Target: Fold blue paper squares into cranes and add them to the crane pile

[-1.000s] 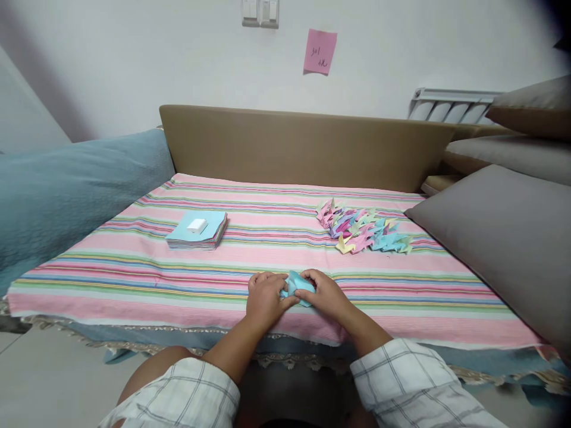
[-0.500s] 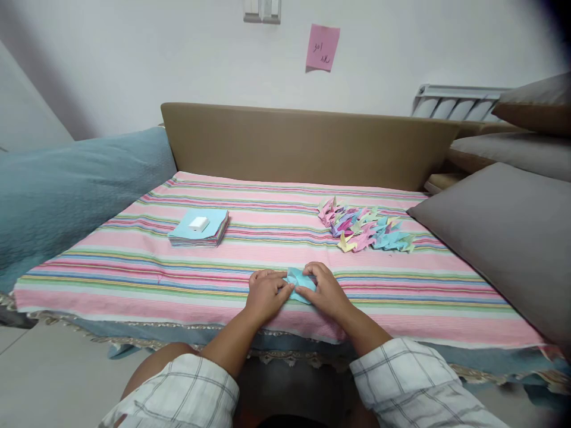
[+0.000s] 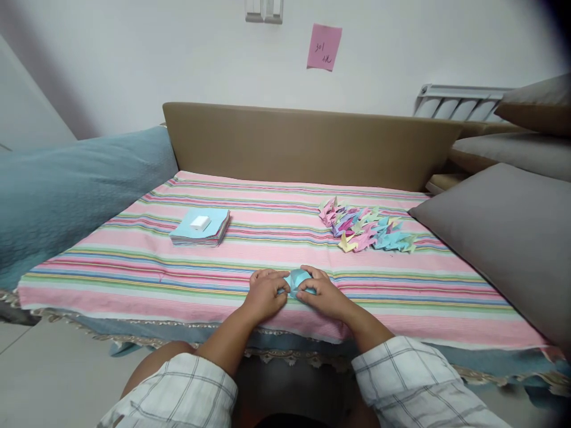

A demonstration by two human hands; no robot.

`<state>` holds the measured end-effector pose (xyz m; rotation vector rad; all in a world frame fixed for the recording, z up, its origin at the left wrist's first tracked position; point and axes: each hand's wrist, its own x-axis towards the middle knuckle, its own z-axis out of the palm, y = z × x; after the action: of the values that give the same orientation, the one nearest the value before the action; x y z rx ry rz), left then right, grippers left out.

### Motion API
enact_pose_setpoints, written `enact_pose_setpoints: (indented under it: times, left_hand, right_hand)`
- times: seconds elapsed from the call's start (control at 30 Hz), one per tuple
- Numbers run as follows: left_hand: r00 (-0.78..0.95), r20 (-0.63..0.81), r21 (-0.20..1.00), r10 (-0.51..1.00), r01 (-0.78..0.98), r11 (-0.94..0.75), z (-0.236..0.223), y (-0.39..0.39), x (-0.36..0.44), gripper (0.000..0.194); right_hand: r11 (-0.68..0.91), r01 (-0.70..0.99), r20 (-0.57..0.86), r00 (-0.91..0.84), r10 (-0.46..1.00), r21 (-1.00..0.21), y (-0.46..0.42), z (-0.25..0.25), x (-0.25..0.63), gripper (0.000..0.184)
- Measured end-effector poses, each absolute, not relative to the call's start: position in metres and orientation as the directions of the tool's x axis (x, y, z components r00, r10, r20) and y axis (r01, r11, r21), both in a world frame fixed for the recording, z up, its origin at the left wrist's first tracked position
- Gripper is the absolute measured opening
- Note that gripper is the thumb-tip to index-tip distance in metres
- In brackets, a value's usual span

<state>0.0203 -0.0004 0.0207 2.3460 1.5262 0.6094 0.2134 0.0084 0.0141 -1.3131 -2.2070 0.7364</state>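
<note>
Bent the thin blue paper [image 3: 298,277] into more of a bulge since half a second ago. Pinching it from opposite sides with left hand [image 3: 266,294] and right hand [image 3: 328,295], near the front of a striped, wrinkly cloth [image 3: 178,297]. Further back, got a stack of square sheets [image 3: 217,219] topped with a little white block [image 3: 200,223], plus a spiky pile of folded paper [image 3: 363,233]. Past those, smooth tan backrest [image 3: 312,145], then white wall [image 3: 200,59] with a pink note [image 3: 324,47].

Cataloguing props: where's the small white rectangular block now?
Head view, left side: the small white rectangular block lies atop the blue-topped paper stack, on pink striped cloth.
</note>
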Motion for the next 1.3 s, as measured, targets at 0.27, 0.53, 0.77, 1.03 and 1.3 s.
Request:
enact_pose_setpoints:
  times: [0.27,0.53,0.77,1.03,1.3]
  left_hand:
    - [0.371,0.185,0.454,0.910,0.789,-0.414,0.020,-0.001,0.020,0.020]
    - [0.316,0.168,0.474,0.934,0.805,-0.357,0.023,-0.001,0.024,0.025]
    - [0.274,0.190,0.452,0.943,0.828,-0.332,0.017,0.002,0.026,0.028]
    - [0.275,0.256,0.478,0.927,0.797,-0.369,0.020,0.001,0.027,0.034]
    - [0.193,0.304,0.499,0.933,0.802,-0.329,0.020,0.003,0.028,0.032]
  right_hand:
    - [0.389,0.660,0.107,-0.426,0.898,-0.643,0.008,0.013,0.211,0.015]
    - [0.384,0.686,0.131,-0.391,0.911,-0.618,0.008,0.010,0.207,0.020]
    - [0.364,0.653,0.154,-0.357,0.921,-0.664,0.007,0.011,0.207,0.028]
    - [0.364,0.676,0.144,-0.360,0.922,-0.641,0.007,0.010,0.206,0.029]
    - [0.348,0.704,0.099,-0.370,0.924,-0.618,0.004,0.014,0.203,0.033]
